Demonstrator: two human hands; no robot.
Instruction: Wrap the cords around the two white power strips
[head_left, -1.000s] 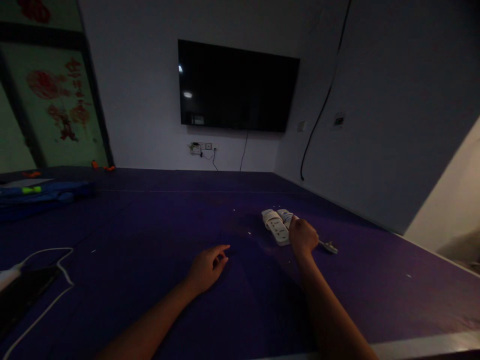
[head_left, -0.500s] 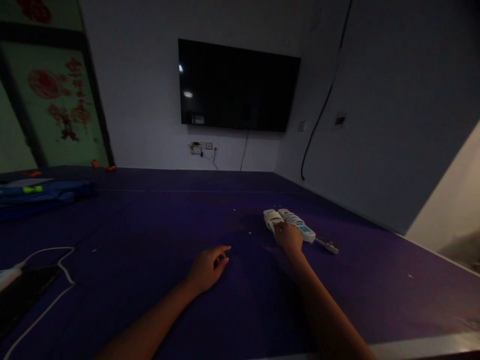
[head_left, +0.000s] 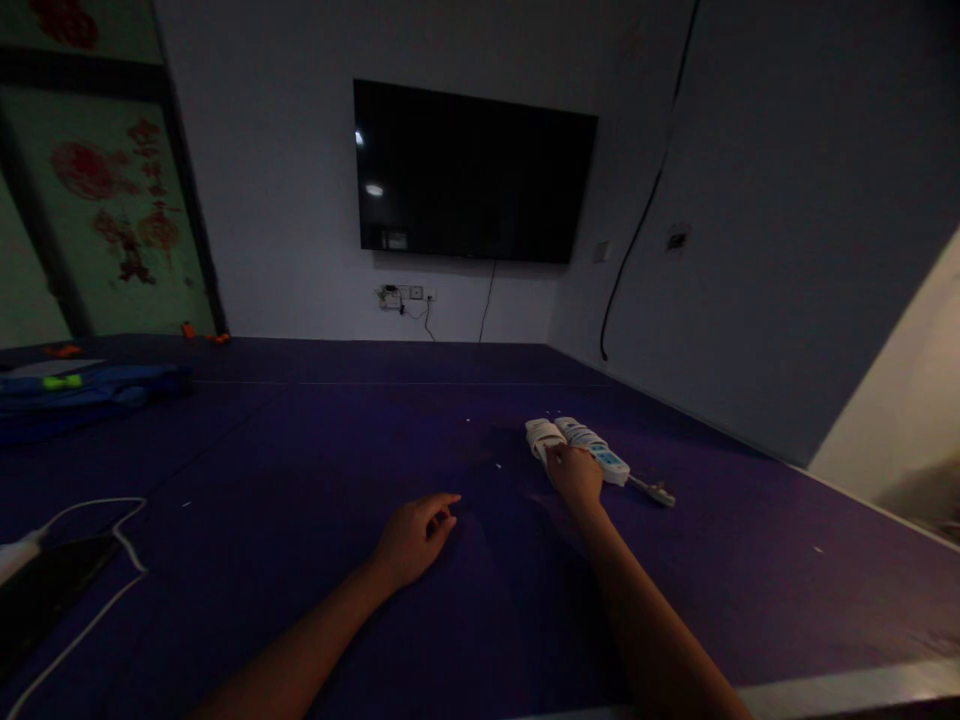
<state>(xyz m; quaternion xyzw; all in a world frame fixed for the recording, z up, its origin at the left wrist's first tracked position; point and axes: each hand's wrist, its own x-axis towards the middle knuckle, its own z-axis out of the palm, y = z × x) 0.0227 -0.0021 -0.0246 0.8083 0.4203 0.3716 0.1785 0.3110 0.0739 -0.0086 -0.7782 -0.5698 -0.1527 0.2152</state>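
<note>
Two white power strips lie side by side on the purple surface, each with its cord wound round it. My right hand [head_left: 576, 477] reaches over the near end of the left power strip [head_left: 543, 434] and its fingers are closed on it; the palm hides part of it. Close beside is the right power strip [head_left: 613, 463], which shows blue socket faces and a plug [head_left: 660, 493] trailing off its near end. My left hand [head_left: 416, 537] rests on the surface, fingers loosely curved and apart, holding nothing.
A dark flat device [head_left: 52, 590] with a white cable [head_left: 129, 545] lies at the near left. Folded blue cloth [head_left: 135, 385] is farther back. Small orange objects [head_left: 219, 339] sit by the door. A television [head_left: 472, 175] hangs on the wall, and a black cable [head_left: 634, 250] hangs at right.
The view has shifted very slightly. Both hands and the power strips hold the same places.
</note>
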